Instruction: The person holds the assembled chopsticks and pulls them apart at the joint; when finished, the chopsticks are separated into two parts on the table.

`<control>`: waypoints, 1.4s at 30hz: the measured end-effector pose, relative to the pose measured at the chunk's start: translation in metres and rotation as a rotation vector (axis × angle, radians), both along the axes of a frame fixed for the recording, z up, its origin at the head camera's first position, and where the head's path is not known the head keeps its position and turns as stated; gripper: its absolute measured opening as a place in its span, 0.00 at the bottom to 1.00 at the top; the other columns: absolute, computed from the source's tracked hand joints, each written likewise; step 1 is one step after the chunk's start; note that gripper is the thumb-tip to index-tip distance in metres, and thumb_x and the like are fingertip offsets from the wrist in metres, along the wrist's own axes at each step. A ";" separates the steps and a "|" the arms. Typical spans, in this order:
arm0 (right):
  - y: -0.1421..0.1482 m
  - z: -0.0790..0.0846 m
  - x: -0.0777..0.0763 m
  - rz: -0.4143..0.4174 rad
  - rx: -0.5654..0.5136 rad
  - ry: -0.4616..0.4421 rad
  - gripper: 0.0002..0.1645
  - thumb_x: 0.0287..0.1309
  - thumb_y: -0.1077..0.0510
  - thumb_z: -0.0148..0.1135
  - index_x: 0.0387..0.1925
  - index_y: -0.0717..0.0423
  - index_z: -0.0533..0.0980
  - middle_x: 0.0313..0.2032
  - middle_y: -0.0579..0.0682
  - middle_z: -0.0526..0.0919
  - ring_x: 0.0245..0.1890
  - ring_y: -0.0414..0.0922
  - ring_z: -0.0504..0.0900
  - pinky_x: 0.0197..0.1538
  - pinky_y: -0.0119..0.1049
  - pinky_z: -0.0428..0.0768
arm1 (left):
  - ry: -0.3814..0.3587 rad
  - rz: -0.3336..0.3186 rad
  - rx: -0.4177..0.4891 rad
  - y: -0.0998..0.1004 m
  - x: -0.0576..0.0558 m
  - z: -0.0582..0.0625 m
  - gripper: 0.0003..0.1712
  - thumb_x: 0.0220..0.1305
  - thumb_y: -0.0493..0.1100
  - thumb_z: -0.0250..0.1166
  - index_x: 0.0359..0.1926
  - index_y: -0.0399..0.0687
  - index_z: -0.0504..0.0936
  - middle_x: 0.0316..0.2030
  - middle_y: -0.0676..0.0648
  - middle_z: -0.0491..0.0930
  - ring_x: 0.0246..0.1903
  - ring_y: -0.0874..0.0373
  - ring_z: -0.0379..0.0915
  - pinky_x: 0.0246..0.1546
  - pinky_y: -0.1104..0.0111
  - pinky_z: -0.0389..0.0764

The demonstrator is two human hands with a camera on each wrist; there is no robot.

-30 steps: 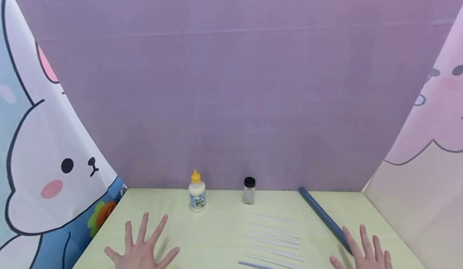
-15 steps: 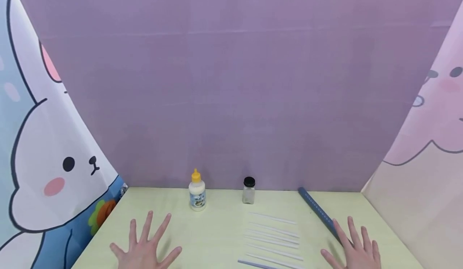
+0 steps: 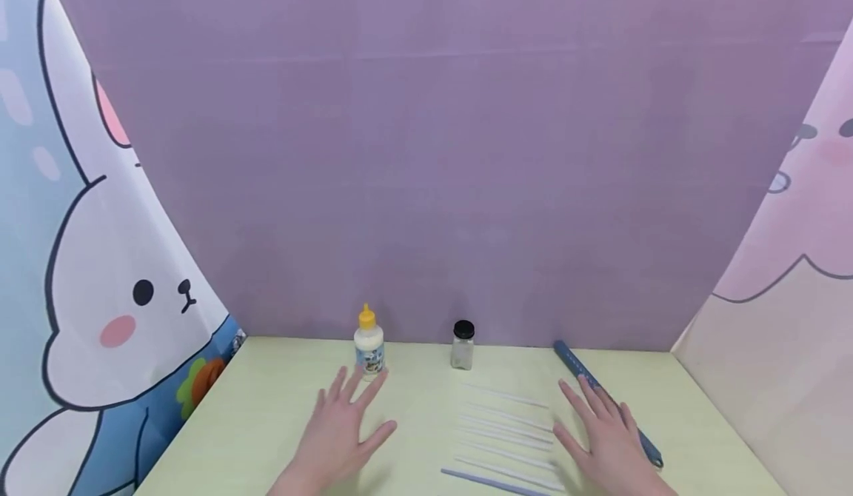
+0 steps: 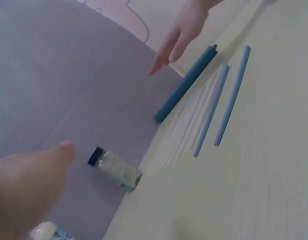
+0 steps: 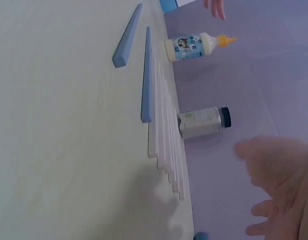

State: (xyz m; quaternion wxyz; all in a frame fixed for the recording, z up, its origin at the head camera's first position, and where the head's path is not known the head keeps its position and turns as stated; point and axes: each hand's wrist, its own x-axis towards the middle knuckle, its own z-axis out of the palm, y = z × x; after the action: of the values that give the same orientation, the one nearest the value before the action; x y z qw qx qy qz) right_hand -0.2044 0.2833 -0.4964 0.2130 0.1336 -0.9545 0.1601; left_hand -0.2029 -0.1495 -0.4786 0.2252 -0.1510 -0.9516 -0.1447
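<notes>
My left hand is over the table with fingers spread and holds nothing. Its fingertips overlap the base of a white glue bottle with a yellow nozzle cap in the head view. On the other side, my right hand, fingers extended and holding nothing, hovers across a long dark blue bar that it partly hides. Between the hands lie several thin white strips in a row. Two blue strips lie at their near side. A small clear jar with a black lid stands behind the strips.
The pale yellow table ends at a purple cloth backdrop. A rabbit-print cloth hangs along the left side, and a pink and white printed cloth along the right.
Both hands have moved forward over the table and inward, the left toward the glue bottle, the right toward the strips. The bottle, jar and strips lie as before.
</notes>
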 end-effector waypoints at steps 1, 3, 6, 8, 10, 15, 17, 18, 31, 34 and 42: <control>-0.002 0.001 -0.003 0.017 0.006 0.013 0.41 0.63 0.47 0.75 0.74 0.50 0.72 0.73 0.71 0.71 0.65 0.74 0.76 0.62 0.78 0.69 | 0.002 -0.037 0.005 0.007 -0.005 -0.001 0.41 0.68 0.67 0.67 0.77 0.60 0.72 0.75 0.37 0.72 0.72 0.27 0.68 0.63 0.30 0.74; -0.006 0.003 -0.009 0.056 0.003 0.034 0.40 0.60 0.53 0.78 0.72 0.55 0.74 0.69 0.72 0.75 0.59 0.73 0.81 0.56 0.74 0.77 | 0.008 -0.107 0.008 0.020 -0.015 -0.002 0.39 0.69 0.64 0.68 0.76 0.57 0.74 0.73 0.38 0.74 0.70 0.31 0.72 0.64 0.37 0.77; -0.009 0.006 -0.019 0.099 -0.023 0.032 0.38 0.58 0.59 0.78 0.69 0.59 0.76 0.64 0.71 0.80 0.55 0.71 0.84 0.52 0.68 0.83 | 0.008 -0.207 0.006 0.040 -0.031 -0.003 0.35 0.71 0.59 0.68 0.74 0.55 0.76 0.70 0.40 0.78 0.68 0.41 0.77 0.63 0.47 0.82; -0.010 0.008 -0.025 0.109 -0.042 0.022 0.35 0.58 0.61 0.77 0.67 0.60 0.77 0.62 0.70 0.82 0.56 0.70 0.85 0.54 0.66 0.83 | -0.009 -0.258 -0.006 0.054 -0.044 -0.004 0.32 0.72 0.57 0.68 0.73 0.55 0.77 0.68 0.43 0.80 0.66 0.46 0.78 0.62 0.51 0.83; -0.011 0.008 -0.032 0.114 -0.053 0.018 0.32 0.58 0.62 0.76 0.65 0.61 0.79 0.60 0.67 0.85 0.56 0.67 0.86 0.56 0.62 0.84 | -0.026 -0.306 -0.018 0.067 -0.057 -0.005 0.31 0.73 0.56 0.67 0.72 0.54 0.78 0.68 0.45 0.81 0.66 0.49 0.79 0.62 0.54 0.83; -0.010 0.005 -0.046 0.100 -0.066 -0.026 0.25 0.60 0.63 0.75 0.59 0.61 0.82 0.55 0.61 0.89 0.54 0.61 0.89 0.56 0.56 0.85 | -0.061 -0.390 -0.033 0.101 -0.086 -0.014 0.26 0.74 0.53 0.67 0.69 0.53 0.81 0.64 0.48 0.84 0.62 0.53 0.82 0.63 0.59 0.83; -0.011 0.003 -0.052 0.091 -0.071 -0.083 0.23 0.62 0.62 0.74 0.58 0.61 0.83 0.54 0.60 0.89 0.54 0.60 0.89 0.56 0.55 0.85 | -0.073 -0.401 -0.043 0.111 -0.095 -0.020 0.24 0.74 0.52 0.67 0.67 0.54 0.82 0.62 0.50 0.86 0.61 0.54 0.83 0.62 0.61 0.83; -0.012 0.002 -0.055 0.085 -0.079 -0.113 0.22 0.63 0.62 0.73 0.58 0.61 0.83 0.54 0.61 0.89 0.53 0.60 0.89 0.56 0.55 0.86 | -0.080 -0.403 -0.048 0.116 -0.100 -0.023 0.24 0.74 0.52 0.67 0.67 0.55 0.83 0.61 0.51 0.86 0.60 0.55 0.83 0.61 0.62 0.83; -0.022 -0.020 -0.083 0.070 -0.124 -0.193 0.14 0.59 0.65 0.74 0.47 0.59 0.87 0.40 0.51 0.90 0.39 0.46 0.88 0.45 0.40 0.87 | -0.144 -0.359 -0.074 0.156 -0.128 -0.057 0.16 0.68 0.43 0.70 0.56 0.57 0.90 0.51 0.58 0.91 0.51 0.60 0.87 0.50 0.67 0.86; -0.023 -0.023 -0.087 0.092 -0.128 -0.198 0.12 0.58 0.66 0.74 0.46 0.59 0.87 0.38 0.49 0.89 0.37 0.43 0.86 0.43 0.35 0.85 | -0.140 -0.331 -0.089 0.160 -0.130 -0.058 0.16 0.67 0.42 0.71 0.55 0.57 0.91 0.48 0.56 0.92 0.47 0.60 0.86 0.47 0.67 0.86; -0.030 -0.026 -0.097 0.234 -0.065 -0.160 0.07 0.55 0.68 0.73 0.34 0.56 0.88 0.30 0.43 0.83 0.29 0.33 0.78 0.36 0.31 0.81 | -0.109 -0.271 -0.121 0.163 -0.133 -0.057 0.09 0.64 0.40 0.73 0.41 0.61 0.94 0.38 0.61 0.91 0.38 0.64 0.83 0.41 0.70 0.84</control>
State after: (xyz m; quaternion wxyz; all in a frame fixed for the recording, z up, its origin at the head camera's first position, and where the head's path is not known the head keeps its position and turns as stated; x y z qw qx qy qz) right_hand -0.3012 0.2536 -0.5221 0.1205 0.2239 -0.9406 0.2249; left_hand -0.3363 0.0135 -0.5353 0.1419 -0.2832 -0.9403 -0.1242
